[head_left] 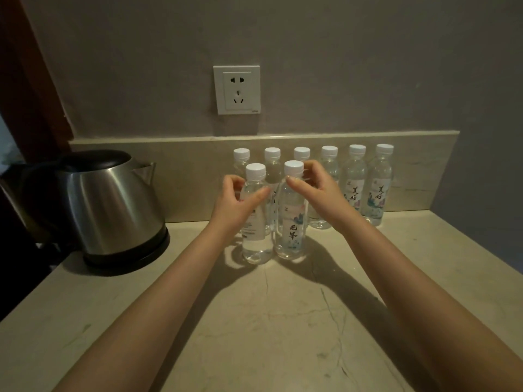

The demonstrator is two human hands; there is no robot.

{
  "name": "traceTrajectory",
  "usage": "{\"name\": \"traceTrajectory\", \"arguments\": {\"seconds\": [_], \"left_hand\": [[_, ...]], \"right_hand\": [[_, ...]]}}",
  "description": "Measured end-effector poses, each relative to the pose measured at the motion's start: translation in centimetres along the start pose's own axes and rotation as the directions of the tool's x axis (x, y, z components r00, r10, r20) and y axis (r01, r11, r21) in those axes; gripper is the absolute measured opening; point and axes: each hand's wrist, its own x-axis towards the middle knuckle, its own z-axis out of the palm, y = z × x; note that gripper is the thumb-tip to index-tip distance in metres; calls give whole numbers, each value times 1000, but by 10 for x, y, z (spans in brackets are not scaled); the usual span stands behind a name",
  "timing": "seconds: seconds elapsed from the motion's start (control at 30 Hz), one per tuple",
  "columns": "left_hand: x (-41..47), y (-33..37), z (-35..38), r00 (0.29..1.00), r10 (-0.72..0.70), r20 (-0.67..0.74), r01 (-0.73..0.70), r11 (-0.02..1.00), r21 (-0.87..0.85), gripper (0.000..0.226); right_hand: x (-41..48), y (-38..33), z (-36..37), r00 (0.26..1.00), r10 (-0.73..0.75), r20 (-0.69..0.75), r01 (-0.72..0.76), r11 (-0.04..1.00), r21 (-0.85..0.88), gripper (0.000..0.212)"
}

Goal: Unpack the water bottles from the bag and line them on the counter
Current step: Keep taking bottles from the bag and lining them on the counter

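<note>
Setting: pale veined stone counter (283, 321) with a matching low backsplash (184, 171), under a grey wall in dim light.
Back row: six clear plastic water bottles with white screw caps (380, 182) stand upright along the backsplash at centre and centre right of the frame, close side by side.
Front pair: two more clear white-capped bottles stand upright on the counter just ahead of that row, at centre frame, nearly touching.
Left hand (236, 203): fingers and thumb curled around the upper body of the front left bottle (254, 216).
Right hand (317, 190): fingertips pinched on the neck of the front right bottle (293, 222), just under its cap.
Writing: labels carry brush-style Chinese characters over a pastel floral print; the two rightmost back bottles read "美好". The front left bottle shows only fine print, too small to read.
Left of frame: brushed steel electric kettle with black lid and base (113, 205), its handle cut off in shadow.
Wall: white socket plate (237, 89) at upper centre.
Hidden: the bag is out of view; back bottles behind the hands are partly covered.
</note>
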Motion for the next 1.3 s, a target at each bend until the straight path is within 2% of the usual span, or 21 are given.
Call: {"name": "traceTrajectory", "arguments": {"seconds": [0.07,0.13,0.23,0.3,0.37,0.43,0.5,0.53,0.6,0.67,0.73,0.8,0.87,0.93,1.0,1.07,1.17,1.23,1.3], "left_hand": [[3,13,0,992,68,-108,-63,997,51,65],[7,26,0,964,155,-217,-102,966,236,51],[12,42,1,952,216,-215,-102,890,444,44],[16,52,-1,975,181,-127,-100,872,480,42],[19,62,-10,993,100,69,-121,881,458,32],[20,75,-23,961,3,276,-123,899,421,20],[21,83,-30,930,-69,360,-108,888,448,13],[23,85,-29,935,-81,345,-101,872,478,14],[26,86,-21,977,-58,207,-71,821,567,30],[27,87,-7,999,23,24,-33,694,719,46],[27,89,3,994,102,-37,-25,545,838,45],[29,93,4,995,102,11,-62,516,854,40],[32,100,-1,987,49,152,-153,565,811,34],[32,108,-7,950,3,311,-245,621,744,27],[33,113,-7,924,-26,380,-281,628,726,20],[35,112,-3,930,-32,366,-279,586,761,18],[35,107,3,974,3,229,-202,478,855,32],[35,106,5,982,21,190,-177,474,863,42],[37,109,0,974,-20,227,-186,503,844,43]], "right_hand": [[0,-2,1,1000,-7,0,7,1000,18,60],[0,-5,5,999,-39,-32,39,999,-14,46],[2,-8,10,993,-67,-95,61,996,-66,31],[3,-10,9,993,-67,-96,63,997,-41,27],[2,-11,5,997,-49,-66,49,999,-10,25],[2,-10,-1,999,-23,-26,24,1000,14,26],[2,-8,-4,1000,-13,0,13,1000,13,27],[2,-7,-5,1000,-15,7,15,1000,7,27],[2,-6,-6,1000,-29,-8,29,999,-17,25],[3,-5,-8,997,-48,-59,44,996,-78,24],[3,-5,-10,992,-62,-109,47,990,-135,27],[3,-5,-11,988,-64,-141,39,983,-179,33],[4,-6,-12,987,-56,-152,20,973,-230,40],[5,-8,-13,988,-41,-148,-1,962,-274,45],[6,-9,-16,990,-18,-138,-23,957,-288,46],[7,-10,-21,993,0,-120,-34,960,-279,43],[7,-13,-25,997,-5,-82,-20,953,-304,43],[7,-14,-23,996,-22,-87,-8,942,-336,43],[8,-16,-18,993,-42,-106,3,938,-346,40]]}}
